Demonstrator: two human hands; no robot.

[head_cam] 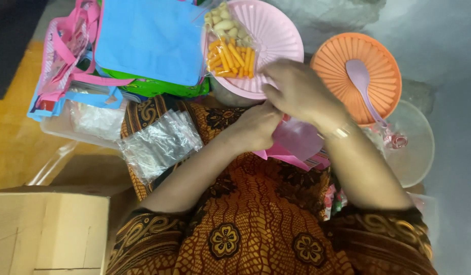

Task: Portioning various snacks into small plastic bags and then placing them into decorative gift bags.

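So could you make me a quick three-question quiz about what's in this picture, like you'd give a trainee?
1. True or false: the spoon lies on the orange lid.
2. What is in the clear snack bag on the pink lid?
3. Which is the stack of clear plastic bags closer to: A the left hand, or B the right hand?

Key: 1 true. 2 orange sticks and pale puffs. 3 A.
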